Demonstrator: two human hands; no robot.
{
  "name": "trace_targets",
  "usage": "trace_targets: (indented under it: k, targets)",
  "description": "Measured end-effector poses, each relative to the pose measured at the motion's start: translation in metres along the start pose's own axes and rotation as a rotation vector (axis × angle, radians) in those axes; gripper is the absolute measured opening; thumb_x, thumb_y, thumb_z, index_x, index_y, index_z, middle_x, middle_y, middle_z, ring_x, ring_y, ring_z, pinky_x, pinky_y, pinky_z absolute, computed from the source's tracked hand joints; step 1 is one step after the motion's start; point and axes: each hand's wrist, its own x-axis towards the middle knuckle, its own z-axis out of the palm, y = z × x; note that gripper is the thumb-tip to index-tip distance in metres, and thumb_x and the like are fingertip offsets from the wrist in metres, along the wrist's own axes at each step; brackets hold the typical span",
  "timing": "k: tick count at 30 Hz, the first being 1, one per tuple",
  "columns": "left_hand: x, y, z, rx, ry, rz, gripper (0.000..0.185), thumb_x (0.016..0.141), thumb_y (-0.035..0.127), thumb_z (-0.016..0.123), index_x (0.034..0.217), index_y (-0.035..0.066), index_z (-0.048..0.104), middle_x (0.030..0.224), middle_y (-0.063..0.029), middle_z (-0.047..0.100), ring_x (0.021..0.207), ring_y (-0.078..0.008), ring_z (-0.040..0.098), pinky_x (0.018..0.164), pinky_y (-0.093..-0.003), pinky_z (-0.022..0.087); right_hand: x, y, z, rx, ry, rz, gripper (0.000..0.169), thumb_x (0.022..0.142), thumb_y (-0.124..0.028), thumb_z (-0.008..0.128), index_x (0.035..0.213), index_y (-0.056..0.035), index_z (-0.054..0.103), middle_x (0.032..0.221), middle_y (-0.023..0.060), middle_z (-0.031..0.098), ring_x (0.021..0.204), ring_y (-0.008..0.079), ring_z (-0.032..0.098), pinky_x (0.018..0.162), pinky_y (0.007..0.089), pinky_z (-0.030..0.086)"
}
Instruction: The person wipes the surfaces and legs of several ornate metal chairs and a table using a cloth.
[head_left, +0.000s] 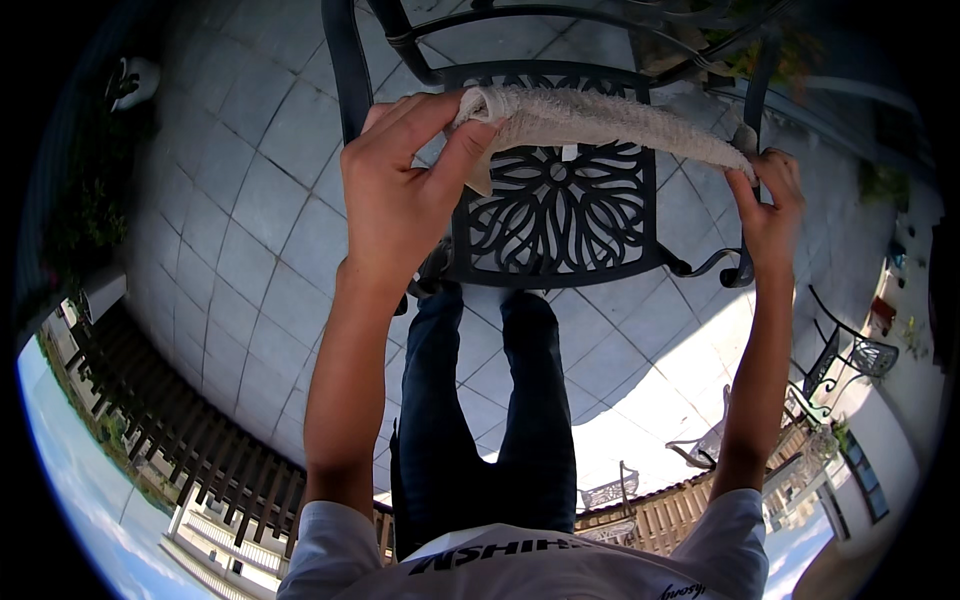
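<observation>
A rolled or folded light-grey terry cloth stretches between my two hands, above a black metal chair with an openwork seat. My left hand pinches its rolled end between thumb and fingers, with a loose corner hanging beneath. At the other end, my right hand grips the narrower tip of the cloth near the chair's right armrest. A small white tag shows at the lower edge of the cloth. The cloth covers the back part of the seat.
Square grey floor tiles surround the chair. At the far left stands a white planter, with a dark slatted railing lower down. Another metal chair stands at the right, and further metal furniture is at the lower right.
</observation>
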Motion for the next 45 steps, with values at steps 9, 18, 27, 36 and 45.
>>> trace_targets:
  k: [9, 18, 27, 36, 45]
  targets:
    - [-0.087, -0.033, 0.021, 0.058, -0.297, 0.159, 0.025, 0.074, 0.008, 0.072, 0.098, 0.005, 0.071, 0.095, -0.0051, 0.069, 0.092, -0.0212, 0.062, 0.089, -0.0354, 0.043, -0.096, 0.004, 0.024, -0.162, -0.278, 0.012, 0.023, 0.072, -0.019, 0.078, 0.092, -0.0097, 0.069, 0.091, 0.0015, 0.064, 0.104, 0.0239, 0.055, 0.103, 0.0479, 0.031]
    - [-0.175, -0.056, 0.043, 0.081, -0.370, 0.029, 0.025, 0.084, 0.002, 0.061, 0.109, 0.003, 0.062, 0.114, -0.0121, 0.061, 0.120, -0.0333, 0.049, 0.102, -0.0492, 0.036, -0.191, 0.021, 0.164, 0.335, -0.644, 0.429, 0.057, 0.086, -0.031, 0.068, 0.137, -0.0149, 0.050, 0.147, 0.0214, 0.035, 0.138, 0.0379, 0.029, 0.109, 0.0633, 0.020]
    - [-0.049, -0.153, 0.018, 0.918, 0.074, -0.333, 0.066, 0.096, 0.032, 0.049, 0.147, -0.002, 0.023, 0.128, -0.0228, 0.048, 0.116, -0.0414, 0.048, 0.103, -0.0526, 0.031, -0.114, 0.013, 0.329, -0.291, -0.393, 0.157, 0.065, 0.095, -0.055, 0.037, 0.151, -0.0232, 0.026, 0.158, 0.0184, 0.010, 0.143, 0.0452, 0.010, 0.113, 0.0591, 0.001]
    - [-0.043, -0.146, 0.018, 0.710, -0.054, -0.432, 0.071, 0.096, 0.033, 0.050, 0.148, -0.003, 0.018, 0.116, -0.0235, 0.050, 0.095, -0.0399, 0.055, 0.085, -0.0447, 0.044, 0.002, 0.130, 0.350, -0.488, -0.109, 0.200, 0.062, 0.098, -0.048, 0.033, 0.152, -0.0186, 0.024, 0.157, 0.0176, 0.016, 0.144, 0.0414, 0.012, 0.112, 0.0621, 0.003]
    - [-0.036, -0.143, 0.015, 0.658, -0.079, -0.541, 0.073, 0.091, 0.029, 0.055, 0.146, -0.005, 0.022, 0.123, -0.0258, 0.048, 0.103, -0.0405, 0.055, 0.088, -0.0454, 0.044, 0.076, -0.009, 0.408, -0.179, -0.105, -0.161, 0.044, 0.093, -0.038, 0.047, 0.123, -0.0069, 0.058, 0.118, 0.0143, 0.058, 0.119, 0.0309, 0.046, 0.106, 0.0536, 0.024]
